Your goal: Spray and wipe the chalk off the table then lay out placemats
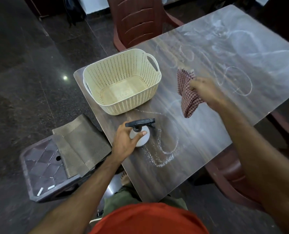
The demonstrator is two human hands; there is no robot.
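Left hand (126, 142) curled round white spray bottle (139, 135), bottle standing on table (199, 125) near front edge. Right hand (205, 92) squeezed checked cloth (187, 97), cloth hanging just above table top. Chalk marks (164, 149) all over table, thick ones right beside bottle. Cream basket (121, 81) sat at table's left end. Brown placemats (80, 144) lay on stool (39, 168) beside table. Two chalk sticks (40, 191) on stool too. Brown chair (137, 19) stood at far side.

red-orange shirt (148, 220), olive green trousers (123, 198), bare forearms
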